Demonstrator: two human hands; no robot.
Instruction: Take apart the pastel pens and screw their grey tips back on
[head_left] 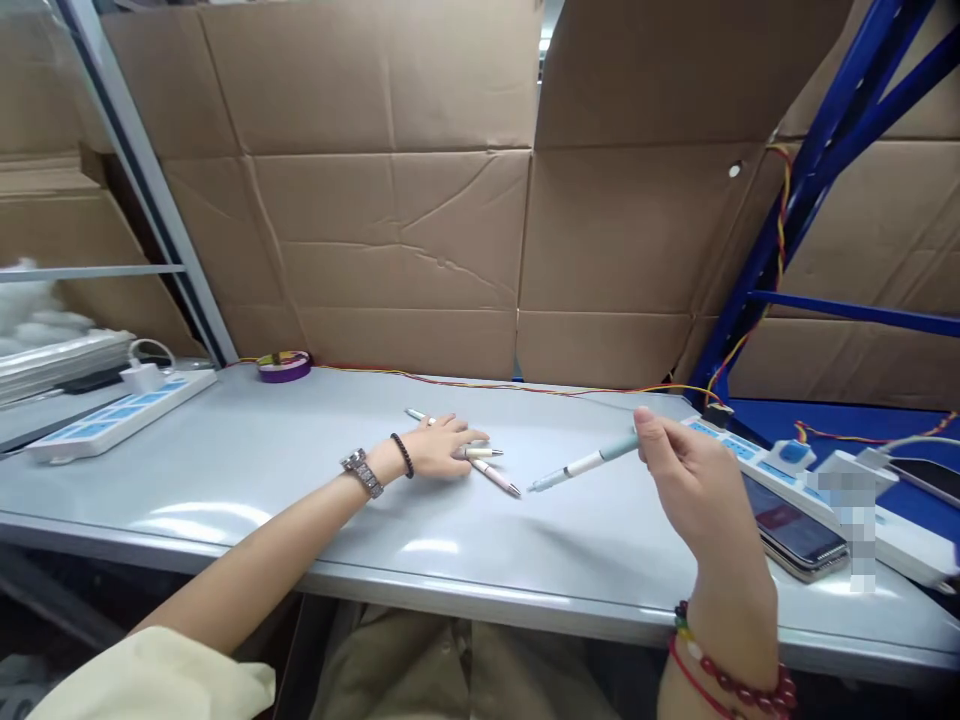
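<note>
Head view: right hand point(694, 490) is up off the table w/ a slim pen point(583, 464) pinched btw thumb and fingertips at its far end, teal-ish upper barrel, white lower part, tip angled down-left and hanging just above the surface. Left hand point(442, 447) lies flat, fingers together and slightly curled, resting over a few loose pens point(491, 468) mid-table; one cream barrel and one pinkish barrel w/ a metal tip stick out to the right, another end pokes out on the far side.

Progress, as a judgement: one pen is lifted out and in hand, approx 3 are on the table under the left hand, so most of the handling looks left to do.

Materials: table point(247, 470) is smooth grey, glossy, w/ soft light reflections and a rounded near edge. Pens look like hard plastic, thin cylinders. Creased brown cardboard point(390, 220) lines the far side. White power strip point(112, 420) far left, purple tape roll point(283, 366) beside the cardboard. Right: second power strip point(825, 490), dark phone point(795, 530) lying flat, blue steel rack point(840, 150), twisted red-yellow wire point(525, 388) along the far edge.
</note>
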